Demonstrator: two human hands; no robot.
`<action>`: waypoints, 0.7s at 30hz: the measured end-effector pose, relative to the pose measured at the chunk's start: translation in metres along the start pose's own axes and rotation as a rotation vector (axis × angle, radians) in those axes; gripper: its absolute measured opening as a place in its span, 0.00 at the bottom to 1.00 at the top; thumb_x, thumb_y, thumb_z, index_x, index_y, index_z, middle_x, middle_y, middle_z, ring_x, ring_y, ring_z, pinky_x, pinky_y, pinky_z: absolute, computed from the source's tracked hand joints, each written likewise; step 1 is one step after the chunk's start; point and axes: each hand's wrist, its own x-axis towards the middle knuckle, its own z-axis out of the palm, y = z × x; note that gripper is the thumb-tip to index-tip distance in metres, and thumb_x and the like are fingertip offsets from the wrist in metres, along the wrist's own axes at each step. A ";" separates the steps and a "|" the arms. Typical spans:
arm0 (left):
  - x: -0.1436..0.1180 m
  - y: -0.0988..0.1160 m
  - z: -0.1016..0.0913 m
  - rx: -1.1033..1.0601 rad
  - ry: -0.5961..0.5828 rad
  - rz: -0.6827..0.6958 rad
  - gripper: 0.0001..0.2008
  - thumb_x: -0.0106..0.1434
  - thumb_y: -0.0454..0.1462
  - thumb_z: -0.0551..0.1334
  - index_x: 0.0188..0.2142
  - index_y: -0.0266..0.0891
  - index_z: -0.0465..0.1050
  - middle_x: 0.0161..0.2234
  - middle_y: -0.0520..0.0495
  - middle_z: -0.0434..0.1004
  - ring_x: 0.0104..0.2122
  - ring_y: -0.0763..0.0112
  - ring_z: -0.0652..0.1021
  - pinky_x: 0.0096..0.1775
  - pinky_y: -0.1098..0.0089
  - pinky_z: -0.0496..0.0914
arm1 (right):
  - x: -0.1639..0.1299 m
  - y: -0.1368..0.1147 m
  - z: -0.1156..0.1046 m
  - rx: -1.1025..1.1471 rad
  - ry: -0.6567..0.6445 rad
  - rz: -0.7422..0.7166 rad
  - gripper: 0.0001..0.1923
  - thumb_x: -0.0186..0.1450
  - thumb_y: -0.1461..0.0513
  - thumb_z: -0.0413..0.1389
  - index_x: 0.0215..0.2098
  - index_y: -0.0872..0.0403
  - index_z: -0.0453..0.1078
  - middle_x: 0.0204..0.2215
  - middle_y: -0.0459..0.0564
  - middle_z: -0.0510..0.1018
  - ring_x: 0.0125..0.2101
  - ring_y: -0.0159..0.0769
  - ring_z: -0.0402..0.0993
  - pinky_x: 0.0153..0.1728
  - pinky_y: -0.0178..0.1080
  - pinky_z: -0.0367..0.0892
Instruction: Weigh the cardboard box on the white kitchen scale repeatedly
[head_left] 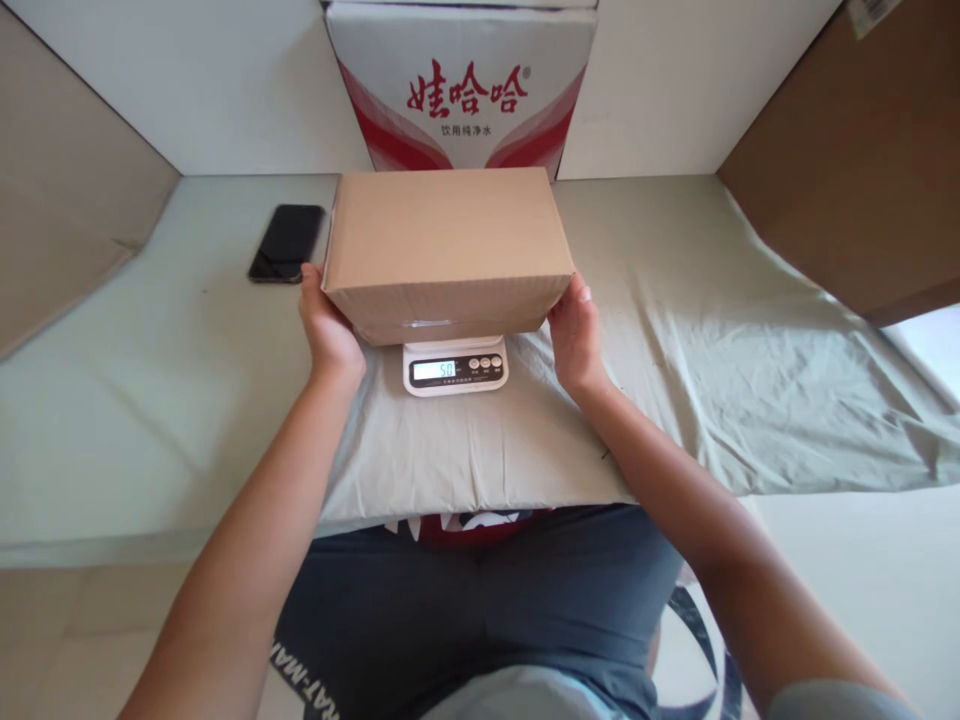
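You have a plain brown cardboard box [448, 250], closed and level, sitting long side toward you on a small white kitchen scale [455, 366]. The box overhangs the scale on both sides and hides most of its platform. The scale's front panel faces you with a lit display and round buttons; the reading looks like 50, though it is too small to be sure

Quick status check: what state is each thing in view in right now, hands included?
Box: closed, on the scale, held at both ends.
Scale: switched on, display lit; digits too small to read surely.
Phone: screen dark, lying flat left of the box.
Carton: closed, upright behind the box.
Left hand: pressed against the box's left end.
Right hand: pressed against its right end.
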 end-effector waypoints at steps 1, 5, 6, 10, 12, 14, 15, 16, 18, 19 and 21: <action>0.000 0.001 0.000 0.006 0.002 0.000 0.29 0.67 0.62 0.61 0.42 0.37 0.76 0.41 0.43 0.85 0.47 0.63 0.83 0.51 0.69 0.75 | 0.000 0.000 0.000 -0.001 0.005 0.003 0.41 0.68 0.30 0.45 0.71 0.37 0.64 0.75 0.39 0.67 0.79 0.48 0.54 0.81 0.56 0.52; -0.002 0.003 0.000 0.042 0.037 0.060 0.17 0.67 0.50 0.63 0.34 0.38 0.73 0.32 0.48 0.79 0.38 0.67 0.79 0.45 0.70 0.73 | 0.000 -0.003 0.001 -0.007 0.012 0.010 0.41 0.68 0.30 0.46 0.71 0.37 0.64 0.74 0.39 0.68 0.79 0.49 0.54 0.80 0.57 0.53; -0.003 0.003 0.000 0.060 0.045 0.080 0.15 0.67 0.47 0.63 0.31 0.39 0.71 0.29 0.50 0.76 0.36 0.68 0.78 0.43 0.71 0.72 | 0.000 -0.003 0.001 -0.012 0.010 0.005 0.41 0.68 0.30 0.45 0.71 0.37 0.64 0.74 0.40 0.67 0.78 0.49 0.55 0.80 0.57 0.53; -0.004 0.005 -0.001 0.115 0.060 0.097 0.11 0.64 0.41 0.63 0.27 0.39 0.69 0.23 0.54 0.67 0.30 0.71 0.72 0.37 0.72 0.68 | 0.000 -0.003 0.002 -0.030 -0.004 -0.028 0.38 0.71 0.32 0.43 0.70 0.38 0.65 0.73 0.41 0.69 0.78 0.48 0.56 0.80 0.54 0.54; -0.003 0.006 -0.001 0.126 0.070 0.097 0.12 0.63 0.40 0.62 0.25 0.39 0.66 0.23 0.55 0.63 0.29 0.72 0.69 0.35 0.73 0.66 | 0.001 -0.001 0.002 -0.031 -0.011 -0.043 0.36 0.72 0.34 0.43 0.68 0.39 0.67 0.72 0.42 0.71 0.77 0.47 0.57 0.80 0.52 0.54; -0.002 0.008 -0.001 0.133 0.092 0.086 0.14 0.62 0.38 0.62 0.23 0.40 0.60 0.23 0.56 0.59 0.28 0.74 0.66 0.33 0.74 0.65 | 0.001 -0.001 0.002 -0.040 -0.002 -0.057 0.34 0.73 0.35 0.43 0.67 0.39 0.69 0.69 0.42 0.73 0.76 0.46 0.59 0.80 0.51 0.53; -0.001 0.008 -0.001 0.136 0.107 0.075 0.15 0.62 0.37 0.62 0.23 0.41 0.58 0.23 0.56 0.57 0.27 0.74 0.65 0.32 0.74 0.64 | 0.001 -0.002 0.002 -0.049 0.007 -0.059 0.34 0.73 0.35 0.43 0.66 0.40 0.69 0.68 0.43 0.74 0.76 0.46 0.60 0.80 0.50 0.53; -0.001 0.009 -0.001 0.139 0.123 0.063 0.16 0.62 0.35 0.62 0.23 0.41 0.56 0.23 0.57 0.55 0.26 0.75 0.63 0.31 0.75 0.63 | 0.000 -0.004 0.002 -0.060 0.017 -0.057 0.34 0.72 0.35 0.43 0.65 0.40 0.70 0.67 0.44 0.75 0.75 0.46 0.61 0.80 0.50 0.54; 0.001 0.011 -0.001 0.144 0.155 0.036 0.16 0.61 0.33 0.61 0.23 0.41 0.54 0.22 0.57 0.54 0.25 0.76 0.61 0.30 0.76 0.61 | -0.002 -0.009 0.003 -0.088 0.029 -0.033 0.35 0.72 0.34 0.43 0.64 0.41 0.71 0.66 0.45 0.76 0.74 0.47 0.62 0.79 0.51 0.56; 0.001 0.011 0.000 0.149 0.166 0.025 0.17 0.61 0.33 0.61 0.22 0.41 0.54 0.22 0.57 0.53 0.25 0.76 0.61 0.29 0.76 0.61 | -0.003 -0.013 0.004 -0.100 0.025 -0.013 0.35 0.71 0.33 0.43 0.63 0.41 0.71 0.66 0.45 0.76 0.74 0.48 0.62 0.78 0.51 0.58; 0.002 0.012 0.002 0.166 0.197 0.004 0.18 0.63 0.33 0.62 0.22 0.42 0.54 0.22 0.58 0.52 0.24 0.76 0.61 0.28 0.76 0.62 | -0.005 -0.020 0.005 -0.117 0.010 0.023 0.36 0.70 0.32 0.43 0.62 0.41 0.71 0.65 0.47 0.76 0.74 0.49 0.63 0.75 0.51 0.64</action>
